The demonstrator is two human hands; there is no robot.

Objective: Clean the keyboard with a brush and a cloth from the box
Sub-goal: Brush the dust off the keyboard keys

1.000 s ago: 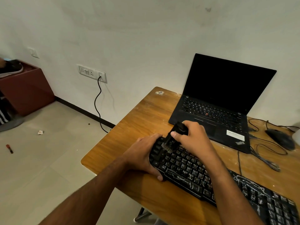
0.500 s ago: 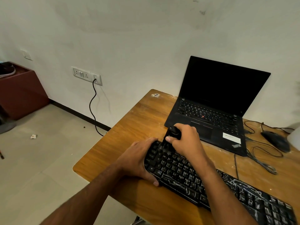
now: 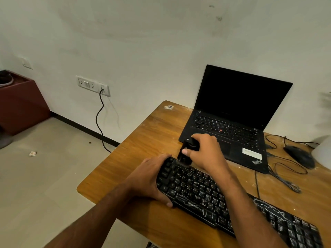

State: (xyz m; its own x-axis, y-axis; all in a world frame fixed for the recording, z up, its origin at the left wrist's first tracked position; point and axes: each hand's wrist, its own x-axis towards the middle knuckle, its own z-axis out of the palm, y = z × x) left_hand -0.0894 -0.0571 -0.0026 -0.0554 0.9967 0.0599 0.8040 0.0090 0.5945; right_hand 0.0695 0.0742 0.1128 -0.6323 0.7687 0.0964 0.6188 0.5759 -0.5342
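Your right hand (image 3: 206, 152) has its grip curled round the small black brush (image 3: 186, 153), bristles on the far-left corner of the black dusty keyboard (image 3: 215, 197) on the wooden table (image 3: 143, 140) — your left hand (image 3: 150, 179) clasps that end. Brushing looks barely started; most keys remain, and no cloth is in view.

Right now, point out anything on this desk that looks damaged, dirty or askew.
The keyboard lies askew across the table, and whitish streaks mark its right half. Pale specks dot the wood near the laptop. The mouse cable lies in loose loops. Nothing looks spilled.
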